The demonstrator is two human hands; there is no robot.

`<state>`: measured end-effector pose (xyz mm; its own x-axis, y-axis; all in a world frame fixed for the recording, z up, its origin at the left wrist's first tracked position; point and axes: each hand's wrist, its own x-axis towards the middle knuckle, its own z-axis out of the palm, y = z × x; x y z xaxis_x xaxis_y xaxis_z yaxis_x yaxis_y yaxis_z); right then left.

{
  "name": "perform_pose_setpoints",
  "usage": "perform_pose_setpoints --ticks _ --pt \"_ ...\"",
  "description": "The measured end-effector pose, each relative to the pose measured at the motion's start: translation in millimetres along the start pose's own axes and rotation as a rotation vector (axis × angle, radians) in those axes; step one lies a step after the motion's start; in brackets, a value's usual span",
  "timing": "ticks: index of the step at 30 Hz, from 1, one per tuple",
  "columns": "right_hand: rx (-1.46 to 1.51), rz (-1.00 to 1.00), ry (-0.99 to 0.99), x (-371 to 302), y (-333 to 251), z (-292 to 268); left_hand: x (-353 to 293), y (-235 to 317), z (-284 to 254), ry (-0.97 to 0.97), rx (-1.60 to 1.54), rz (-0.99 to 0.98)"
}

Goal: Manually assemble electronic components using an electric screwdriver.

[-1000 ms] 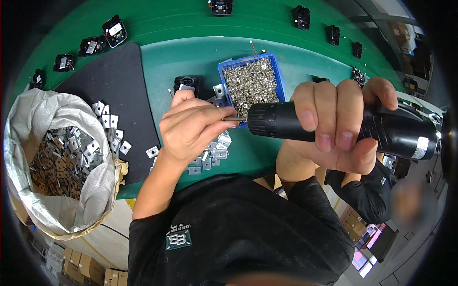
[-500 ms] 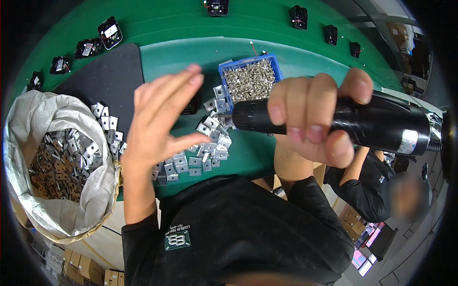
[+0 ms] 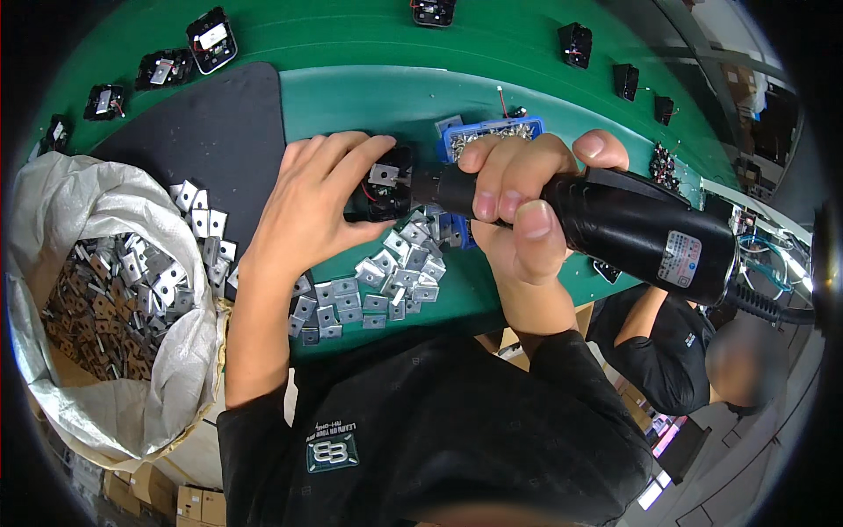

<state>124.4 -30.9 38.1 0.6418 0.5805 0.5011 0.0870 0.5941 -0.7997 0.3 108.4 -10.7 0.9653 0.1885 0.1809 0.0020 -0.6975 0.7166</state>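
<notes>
My left hand [image 3: 303, 206] grips the side of a small black plastic housing [image 3: 384, 207], thumb at the near edge and fingers at the far edge. Inside the housing sits a square metal plate [image 3: 383, 175] with a hole, and a red wire shows beside it. My right hand [image 3: 527, 198] is wrapped round a black corded electric screwdriver [image 3: 645, 228], held level. Its nose points left and reaches the housing's right side; the bit's tip is hard to make out. Loose metal plates [image 3: 373, 303] lie scattered just below the housing.
Behind the screwdriver stands a blue tray [image 3: 452, 132] of screws. At left an open white sack [image 3: 189, 369] holds many metal plates, beside a black mat [image 3: 211, 132]. More black housings [image 3: 211, 39] line the green far surface. A co-worker [image 3: 659, 342] sits at right.
My left hand, open before, has closed on the black housing. The screwdriver has shifted left and tilted, bringing its nose to the housing and covering part of the screw tray.
</notes>
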Motion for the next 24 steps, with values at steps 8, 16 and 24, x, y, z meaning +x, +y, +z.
perform_pose_setpoints --ticks 8,16,24 --pt "0.048 0.022 0.039 -1.8 1.1 -1.5 1.3 -2.0 1.6 0.03 -0.02 0.009" --pt "0.054 0.077 -0.002 -3.1 -1.8 -2.8 0.7 -2.1 -0.5 -0.015 -0.012 -0.028" --pt "0.044 0.071 0.001 -1.7 0.7 -3.5 0.6 -1.4 -1.7 -0.033 -0.019 -0.056"
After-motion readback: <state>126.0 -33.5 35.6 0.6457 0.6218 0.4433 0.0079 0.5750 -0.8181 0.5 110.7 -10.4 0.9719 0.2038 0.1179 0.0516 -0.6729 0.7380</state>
